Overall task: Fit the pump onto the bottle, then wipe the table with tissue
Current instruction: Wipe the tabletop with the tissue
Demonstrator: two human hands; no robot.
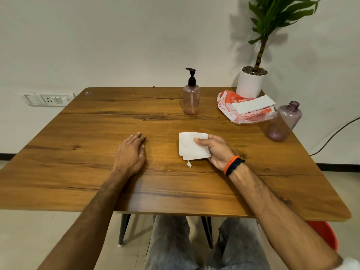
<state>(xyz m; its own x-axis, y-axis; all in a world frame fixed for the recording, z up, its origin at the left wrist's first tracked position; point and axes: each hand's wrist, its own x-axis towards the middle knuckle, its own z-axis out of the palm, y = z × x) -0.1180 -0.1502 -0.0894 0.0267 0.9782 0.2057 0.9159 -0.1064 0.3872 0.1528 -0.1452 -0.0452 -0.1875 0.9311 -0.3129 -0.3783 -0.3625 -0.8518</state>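
My right hand (214, 151) pinches the folded white paper tissue (191, 146) flat on the brown wooden surface (97, 172), its wet smear (164, 169) just nearer me and leftward, while my left hand (131, 152) rests spread, farther off. The black pump (191, 76) already sits on the pinkish clear plastic bottle (191, 100), some liquid inside; a second purple bottle (283, 122) stands uncapped, seemingly empty.

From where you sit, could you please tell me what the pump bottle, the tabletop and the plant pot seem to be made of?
The pump bottle looks like translucent pinkish plastic, since the dip tube shows through, with an opaque black pump, probably plastic. The tabletop shows wood grain and knots with a satin sheen; solid wood or laminate, I cannot tell. The plant pot is smooth matte white, ceramic or plastic.
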